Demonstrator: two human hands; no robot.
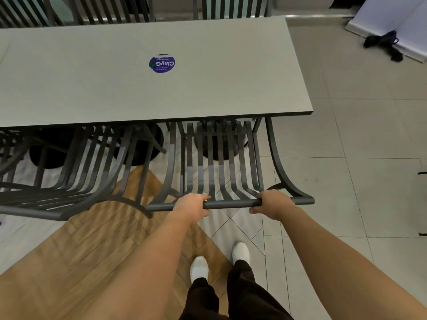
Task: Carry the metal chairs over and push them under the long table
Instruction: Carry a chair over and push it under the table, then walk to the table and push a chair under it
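Note:
A dark metal slatted chair (221, 162) stands in front of me with its seat mostly under the right end of the long grey table (115, 93). My left hand (191, 204) and my right hand (271, 203) both grip the round top rail of its backrest, fingers curled over the bar. A second metal chair (76, 172) of the same kind sits to the left, also tucked partly under the table edge.
More slatted chairs (231, 8) line the table's far side. A blue round sticker (162, 63) lies on the tabletop. Black round table bases (217, 144) show under the table. A black bag (384, 43) lies on the tiled floor at far right by a white board.

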